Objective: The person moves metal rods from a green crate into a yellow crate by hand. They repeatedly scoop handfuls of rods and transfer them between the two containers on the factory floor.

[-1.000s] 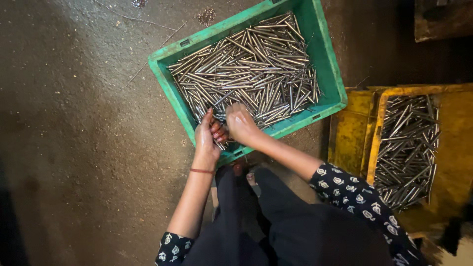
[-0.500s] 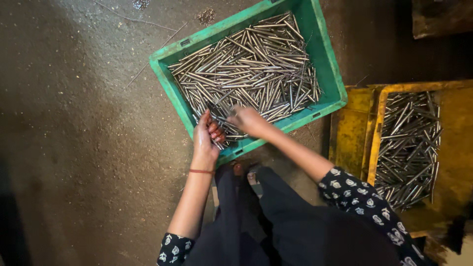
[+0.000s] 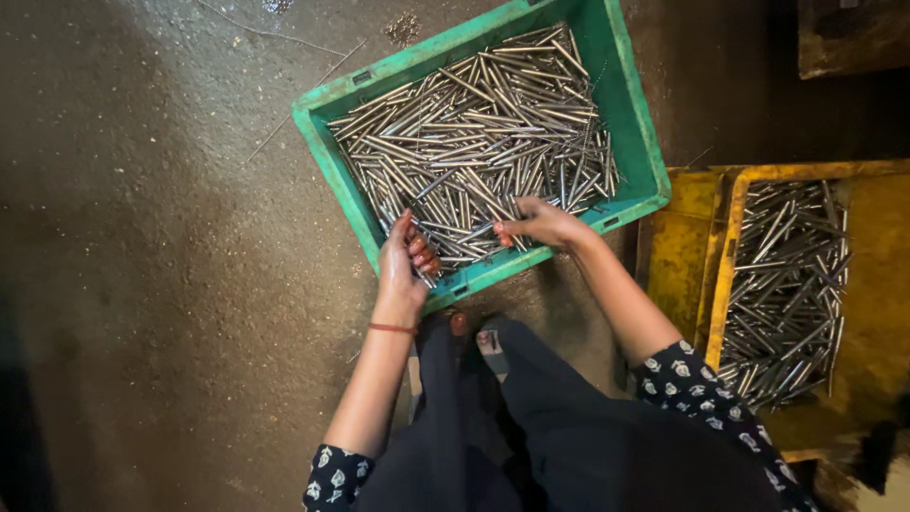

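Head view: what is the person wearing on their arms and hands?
Both hands are bare, no gloves. The left hand has a thin red band at the wrist. The right hand wears nothing. Short dark sleeves with a small white floral print end near the elbows.

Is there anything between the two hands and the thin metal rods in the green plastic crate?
Nothing visible is in the way. The left hand and the right hand are already inside the green plastic crate, resting directly on the thin metal rods at its near edge.
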